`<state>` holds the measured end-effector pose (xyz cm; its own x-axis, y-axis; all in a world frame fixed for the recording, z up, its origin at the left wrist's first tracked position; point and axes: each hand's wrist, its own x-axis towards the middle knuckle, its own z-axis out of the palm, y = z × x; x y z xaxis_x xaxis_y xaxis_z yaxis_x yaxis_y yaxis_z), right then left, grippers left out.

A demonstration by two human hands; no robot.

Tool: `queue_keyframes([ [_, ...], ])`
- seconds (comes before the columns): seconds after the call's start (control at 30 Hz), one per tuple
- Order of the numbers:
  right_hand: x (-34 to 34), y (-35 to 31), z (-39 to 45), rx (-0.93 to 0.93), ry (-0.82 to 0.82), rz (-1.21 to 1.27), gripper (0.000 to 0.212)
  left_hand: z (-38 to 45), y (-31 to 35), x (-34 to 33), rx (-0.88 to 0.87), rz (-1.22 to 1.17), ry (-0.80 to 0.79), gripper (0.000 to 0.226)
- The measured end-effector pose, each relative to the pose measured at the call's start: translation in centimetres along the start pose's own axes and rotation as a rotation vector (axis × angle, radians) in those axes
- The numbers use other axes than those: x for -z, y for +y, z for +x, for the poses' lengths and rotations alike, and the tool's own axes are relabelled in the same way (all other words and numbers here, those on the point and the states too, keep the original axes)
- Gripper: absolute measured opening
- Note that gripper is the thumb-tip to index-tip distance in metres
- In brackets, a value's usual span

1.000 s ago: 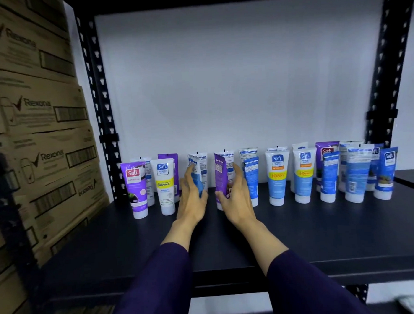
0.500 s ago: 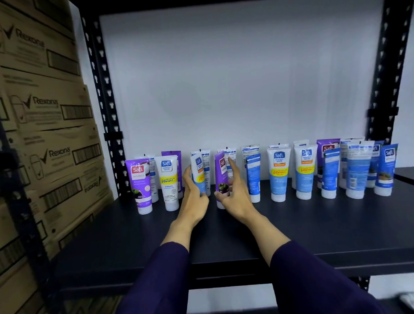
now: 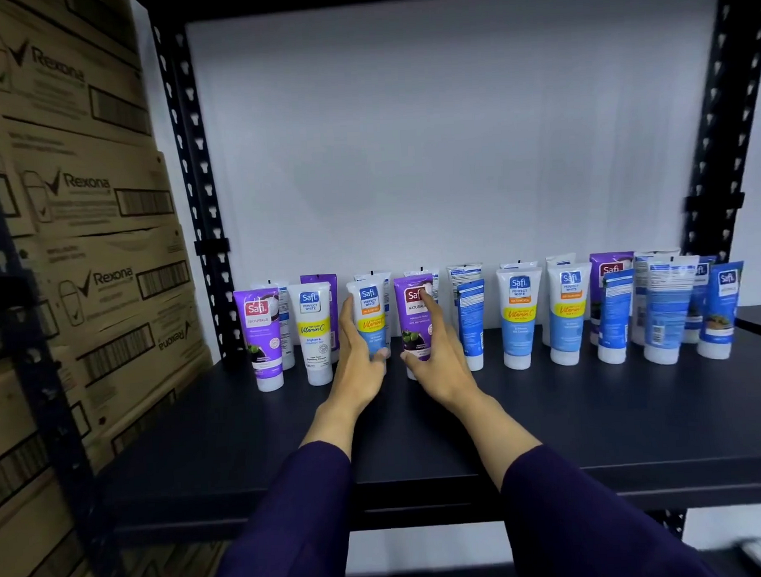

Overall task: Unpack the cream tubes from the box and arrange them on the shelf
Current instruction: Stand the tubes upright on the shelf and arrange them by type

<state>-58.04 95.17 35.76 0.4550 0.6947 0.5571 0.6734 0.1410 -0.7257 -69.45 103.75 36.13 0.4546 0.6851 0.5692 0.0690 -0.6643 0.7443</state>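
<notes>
Brown cardboard cartons [image 3: 89, 240] printed with the Rexona name are stacked high along the left edge, beside a black perforated steel upright [image 3: 195, 174] of the rack. Behind the rack stands a plain white wall [image 3: 450, 132]. The dark blue-black shelf [image 3: 593, 418] is matte, and a double row of Safi tubes stands cap-down near its back edge. At the left end of the front row is a purple Naturals tube [image 3: 261, 337], then a white Vitamin C tube [image 3: 314, 332].

Next comes the left hand [image 3: 359, 363], its fingers curled round a blue and white Perfect White tube [image 3: 369, 319], thumb on the front near the bottom. Just beside it the right hand [image 3: 438, 360] grips a second purple Naturals tube [image 3: 415, 321], the forefinger stretched up its front face and the thumb across its lower part. Both tubes stand upright on the shelf, close together. Dark purple sleeves [image 3: 293, 523] cover both forearms.

Further right stand a blue tube turned back-outward [image 3: 472, 323], two blue Vitamin C tubes [image 3: 519, 317], and more blue and purple tubes running to the right upright [image 3: 721, 142].
</notes>
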Motion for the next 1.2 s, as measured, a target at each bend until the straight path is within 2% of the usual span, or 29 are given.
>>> queue_keyframes([
  [0.17,-0.1,0.3,-0.2,0.011,-0.034,-0.12,0.098,0.1,-0.5,0.2,0.01,0.047,0.039,0.115],
  [0.33,-0.2,0.3,0.2,-0.013,-0.002,-0.218,0.098,0.2,-0.6,0.0,-0.001,0.091,-0.001,0.106],
  [0.5,-0.4,0.3,0.3,-0.007,-0.003,-0.232,0.1,0.1,-0.7,-0.2,-0.023,0.115,-0.032,0.113],
  [0.77,-0.1,0.2,0.0,-0.003,-0.023,-0.229,0.095,0.0,-0.5,0.1,-0.042,0.159,-0.015,0.105],
  [1.0,0.2,0.0,-0.1,-0.008,-0.006,-0.196,0.095,-0.4,-0.3,0.1,0.017,0.161,-0.035,0.106],
  [1.1,0.6,-0.5,-0.7,-0.009,0.039,-0.203,0.088,-1.4,0.7,0.1,0.056,0.202,-0.045,0.099],
  [1.2,1.3,-1.2,-1.7,0.014,0.071,-0.182,0.078,-2.5,1.7,-0.1,0.036,0.252,0.021,0.088],
])
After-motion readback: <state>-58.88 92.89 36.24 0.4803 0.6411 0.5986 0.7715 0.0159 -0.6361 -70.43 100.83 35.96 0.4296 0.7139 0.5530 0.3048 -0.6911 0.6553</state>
